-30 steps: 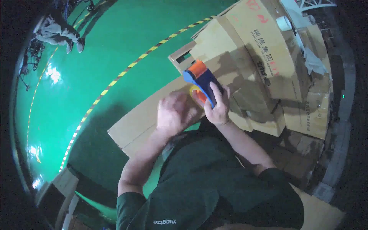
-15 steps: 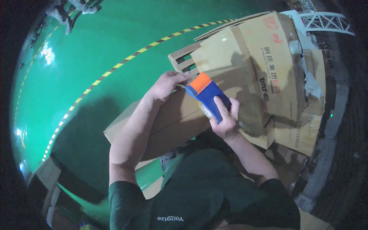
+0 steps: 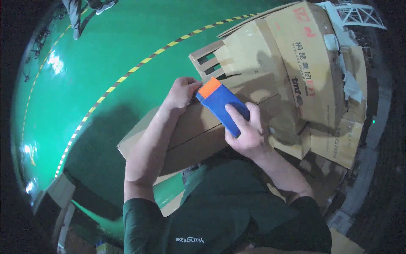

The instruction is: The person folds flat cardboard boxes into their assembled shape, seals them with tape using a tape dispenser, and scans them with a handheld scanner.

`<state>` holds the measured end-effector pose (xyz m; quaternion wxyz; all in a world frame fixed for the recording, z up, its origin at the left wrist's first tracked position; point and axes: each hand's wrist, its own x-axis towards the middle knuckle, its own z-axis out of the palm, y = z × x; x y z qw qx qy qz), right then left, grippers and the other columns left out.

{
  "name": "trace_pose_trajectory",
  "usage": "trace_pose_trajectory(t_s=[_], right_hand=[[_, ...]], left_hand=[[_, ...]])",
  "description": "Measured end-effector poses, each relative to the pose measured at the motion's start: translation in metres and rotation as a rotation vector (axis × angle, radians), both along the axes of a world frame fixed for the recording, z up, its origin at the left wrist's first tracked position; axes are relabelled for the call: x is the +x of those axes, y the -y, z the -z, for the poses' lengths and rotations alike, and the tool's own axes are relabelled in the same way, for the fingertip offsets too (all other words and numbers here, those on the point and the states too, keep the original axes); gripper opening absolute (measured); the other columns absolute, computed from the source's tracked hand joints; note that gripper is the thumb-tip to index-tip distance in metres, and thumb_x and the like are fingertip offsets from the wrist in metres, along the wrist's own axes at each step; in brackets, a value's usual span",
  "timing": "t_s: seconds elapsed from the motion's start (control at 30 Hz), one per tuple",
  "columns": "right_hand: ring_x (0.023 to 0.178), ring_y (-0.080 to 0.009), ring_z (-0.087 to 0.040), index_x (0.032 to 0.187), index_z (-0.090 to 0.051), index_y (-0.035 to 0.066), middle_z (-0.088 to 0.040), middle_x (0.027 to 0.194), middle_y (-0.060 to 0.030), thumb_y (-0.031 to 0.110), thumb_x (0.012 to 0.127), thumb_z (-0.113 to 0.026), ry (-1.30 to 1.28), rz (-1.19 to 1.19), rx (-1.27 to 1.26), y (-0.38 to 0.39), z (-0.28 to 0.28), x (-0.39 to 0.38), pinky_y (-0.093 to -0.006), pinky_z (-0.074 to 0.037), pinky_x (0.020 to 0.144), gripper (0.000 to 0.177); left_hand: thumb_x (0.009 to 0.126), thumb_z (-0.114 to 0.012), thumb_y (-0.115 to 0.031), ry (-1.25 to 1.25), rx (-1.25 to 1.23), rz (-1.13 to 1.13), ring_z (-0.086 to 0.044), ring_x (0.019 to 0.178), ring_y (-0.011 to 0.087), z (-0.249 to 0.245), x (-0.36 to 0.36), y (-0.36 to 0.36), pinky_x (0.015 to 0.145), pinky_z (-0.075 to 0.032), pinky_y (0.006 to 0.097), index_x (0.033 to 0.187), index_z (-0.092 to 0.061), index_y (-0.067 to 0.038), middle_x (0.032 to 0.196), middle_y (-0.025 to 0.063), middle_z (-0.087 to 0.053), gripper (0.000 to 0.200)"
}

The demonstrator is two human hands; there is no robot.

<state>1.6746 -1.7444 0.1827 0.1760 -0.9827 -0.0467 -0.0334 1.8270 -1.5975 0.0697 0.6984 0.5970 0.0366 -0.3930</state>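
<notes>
My right hand (image 3: pixel 249 131) is wrapped round a blue tape dispenser (image 3: pixel 224 106) with an orange front part, tilted up to the left. Close to its orange end, my left hand (image 3: pixel 182 94) has its fingers pinched together; what they hold, if anything, is too small to make out. Beneath both hands lies a long cardboard box (image 3: pixel 192 127), partly covered by my left forearm. Beyond it, a large cardboard box (image 3: pixel 296 63) with printed characters and red marks stands to the right.
A slatted pallet corner (image 3: pixel 205 61) shows beyond my hands. Yellow and black floor tape (image 3: pixel 139 67) curves across the green floor. At the upper left are a person's legs (image 3: pixel 74 19). White lattice metalwork (image 3: pixel 359 16) is at the upper right.
The dispenser and my right hand have shifted slightly left, and the dispenser has turned so that its tape roll is hidden. The view has moved a little. My left hand stays pinched.
</notes>
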Motion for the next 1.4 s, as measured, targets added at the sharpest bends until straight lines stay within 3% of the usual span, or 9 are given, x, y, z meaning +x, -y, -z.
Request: trace_pose_trajectory(t_s=[0.13, 0.23, 0.43, 0.83, 1.03, 1.17, 1.23, 1.33, 1.4], right_hand=[[0.085, -0.0351, -0.061, 0.122, -0.061, 0.017, -0.047, 0.11, -0.0186, 0.008, 0.065, -0.071, 0.01, 0.047, -0.057, -0.004, -0.026, -0.023, -0.0412, -0.055, 0.068, 0.059], [0.085, -0.0353, -0.057, 0.128, -0.053, 0.019, -0.046, 0.105, -0.0194, 0.012, 0.067, -0.073, -0.044, 0.084, -0.079, 0.0, -0.038, -0.05, -0.0405, -0.055, 0.059, 0.065], [0.087, -0.0342, -0.057, 0.129, -0.051, 0.016, -0.045, 0.105, -0.0187, 0.026, 0.072, -0.078, -0.051, 0.139, -0.019, -0.002, -0.034, -0.063, -0.0417, -0.058, 0.062, 0.064], [0.085, -0.0349, -0.055, 0.127, -0.054, 0.012, -0.047, 0.102, -0.0214, 0.022, 0.071, -0.075, -0.024, 0.198, 0.075, 0.001, -0.041, -0.061, -0.0416, -0.053, 0.066, 0.061], [0.076, -0.0331, -0.056, 0.125, -0.054, 0.013, -0.044, 0.095, -0.0165, 0.027, 0.071, -0.074, -0.154, 0.212, 0.033, -0.002, -0.041, -0.065, -0.042, -0.054, 0.057, 0.059], [0.071, -0.0307, -0.056, 0.127, -0.05, 0.013, -0.042, 0.095, -0.0161, 0.031, 0.073, -0.075, -0.236, 0.17, 0.016, -0.001, -0.042, -0.067, -0.0395, -0.057, 0.059, 0.062], [0.068, -0.0302, -0.057, 0.126, -0.05, 0.013, -0.042, 0.095, -0.0164, 0.032, 0.073, -0.075, -0.249, 0.155, 0.004, 0.0, -0.042, -0.068, -0.0386, -0.058, 0.059, 0.062], [0.069, -0.0295, -0.056, 0.125, -0.046, 0.013, -0.042, 0.095, -0.0174, 0.033, 0.076, -0.074, -0.259, 0.132, -0.011, 0.001, -0.041, -0.067, -0.0368, -0.057, 0.06, 0.06], [0.067, -0.0305, -0.055, 0.124, -0.048, 0.013, -0.042, 0.093, -0.0173, 0.034, 0.076, -0.072, -0.278, 0.147, -0.015, 0.002, -0.04, -0.064, -0.0379, -0.056, 0.058, 0.058]], left_hand=[[0.077, -0.055, -0.01, -0.135, 0.107, -0.125, -0.051, 0.049, 0.0151, 0.013, 0.002, 0.009, 0.043, -0.039, 0.0264, 0.063, -0.041, -0.011, 0.059, 0.0022, -0.035, 0.019], [0.08, -0.053, -0.009, -0.036, 0.126, -0.015, -0.046, 0.047, 0.015, 0.019, 0.004, 0.012, 0.044, -0.033, 0.0286, 0.055, -0.041, -0.01, 0.051, 0.0049, -0.042, 0.027], [0.085, -0.055, -0.014, -0.098, 0.293, 0.025, -0.053, 0.046, 0.0186, 0.012, -0.001, 0.031, 0.041, -0.042, 0.0284, 0.077, -0.053, -0.007, 0.069, 0.0069, -0.052, 0.01], [0.085, -0.058, -0.015, 0.12, 0.338, 0.094, -0.053, 0.045, 0.0142, 0.017, 0.002, 0.051, 0.045, -0.038, 0.0285, 0.062, -0.055, -0.007, 0.05, 0.0082, -0.057, 0.024], [0.084, -0.058, -0.018, 0.204, 0.558, 0.466, -0.054, 0.052, 0.0146, 0.03, 0.006, 0.051, 0.049, -0.039, 0.0317, 0.065, -0.062, -0.009, 0.058, 0.005, -0.063, 0.021], [0.078, -0.061, -0.02, 0.537, 0.717, 0.787, -0.061, 0.079, 0.0276, 0.059, 0.003, 0.041, 0.066, -0.049, 0.041, 0.091, -0.065, -0.012, 0.089, 0.01, -0.064, 0.016], [0.077, -0.058, -0.017, 0.694, 0.8, 0.895, -0.062, 0.09, 0.0338, 0.08, 0.004, 0.031, 0.073, -0.052, 0.0444, 0.111, -0.059, -0.015, 0.106, 0.0141, -0.056, 0.034], [0.084, -0.063, -0.02, 0.8, 0.824, 0.762, -0.061, 0.101, 0.0354, 0.048, 0.006, 0.02, 0.073, -0.054, 0.0479, 0.13, -0.051, -0.015, 0.122, 0.014, -0.053, 0.047], [0.089, -0.051, -0.035, 0.722, 0.711, 0.873, -0.055, 0.112, 0.0341, 0.033, 0.005, 0.011, 0.084, -0.047, 0.0465, 0.134, -0.05, -0.017, 0.13, 0.0118, -0.051, 0.049]])
